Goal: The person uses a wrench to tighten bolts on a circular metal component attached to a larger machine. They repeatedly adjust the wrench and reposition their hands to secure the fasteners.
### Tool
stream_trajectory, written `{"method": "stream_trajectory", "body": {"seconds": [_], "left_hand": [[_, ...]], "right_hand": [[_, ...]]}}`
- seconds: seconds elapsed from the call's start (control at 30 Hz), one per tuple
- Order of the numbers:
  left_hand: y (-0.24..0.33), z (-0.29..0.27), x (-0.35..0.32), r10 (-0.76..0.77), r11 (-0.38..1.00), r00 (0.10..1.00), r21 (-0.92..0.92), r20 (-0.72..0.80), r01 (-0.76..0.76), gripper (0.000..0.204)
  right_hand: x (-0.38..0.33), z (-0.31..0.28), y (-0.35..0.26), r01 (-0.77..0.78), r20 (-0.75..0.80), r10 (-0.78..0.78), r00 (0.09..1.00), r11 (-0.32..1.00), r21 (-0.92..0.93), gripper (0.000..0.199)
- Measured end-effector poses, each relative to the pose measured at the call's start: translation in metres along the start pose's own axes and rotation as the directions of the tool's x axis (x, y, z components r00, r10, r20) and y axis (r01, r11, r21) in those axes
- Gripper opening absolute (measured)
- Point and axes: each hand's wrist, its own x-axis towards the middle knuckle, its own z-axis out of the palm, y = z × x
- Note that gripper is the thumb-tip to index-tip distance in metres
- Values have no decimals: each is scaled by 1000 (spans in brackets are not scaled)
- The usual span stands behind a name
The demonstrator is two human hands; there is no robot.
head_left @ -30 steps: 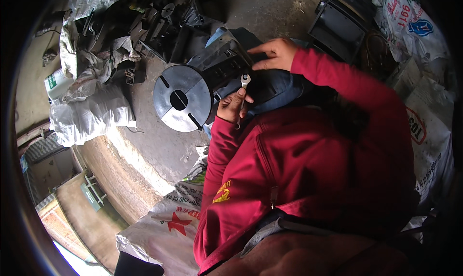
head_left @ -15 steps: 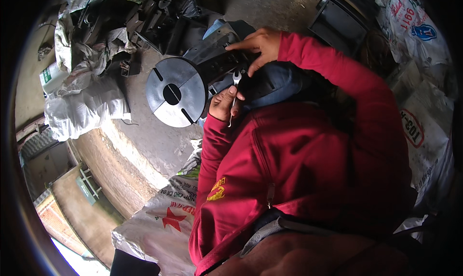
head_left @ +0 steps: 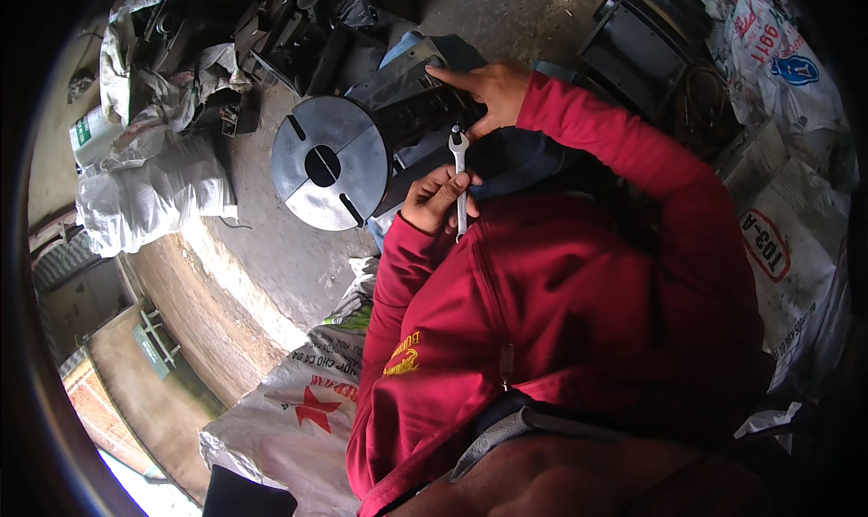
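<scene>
Wrench (head_left: pixel 460 162) shifted right; left hand (head_left: pixel 432 199) curled around it.

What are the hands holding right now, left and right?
Left hand: closed, holding the wrench.
Right hand: open, thumb and index finger spread beside the metal part; contact can't be told.

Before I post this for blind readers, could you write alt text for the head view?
Left hand holding a silver open-ended wrench close to a dark metal assembly, the right hand spread beside the wrench's tip. A grey slotted disc sits at the assembly's left end; white sacks lie around.
</scene>
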Motion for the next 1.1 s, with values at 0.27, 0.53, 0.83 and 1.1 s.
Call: {"method": "stream_trajectory", "body": {"seconds": [0.27, 0.53, 0.83, 1.1], "left_hand": [[-6, -2, 10, -18, 998, 1000, -61, -15, 17, 27], [-7, -2, 17, 19, 999, 999, -44, -36, -20, 27], [-21, 5, 36, 8, 987, 1000, -158, -12, -10, 28], [-18, 12, 52, -50, 947, 997, -315, 53, 64, 30]], "right_hand": [[34, -31, -12, -36, 414, 124, 902, 976, -215, 109], [37, -22, -2, -59, 360, 119, 925, 983, -172, 103], [44, -24, -8, -142, 411, 186, 893, 981, -136, 95], [41, -14, 11, -50, 366, 100, 925, 989, -142, 92]]}}
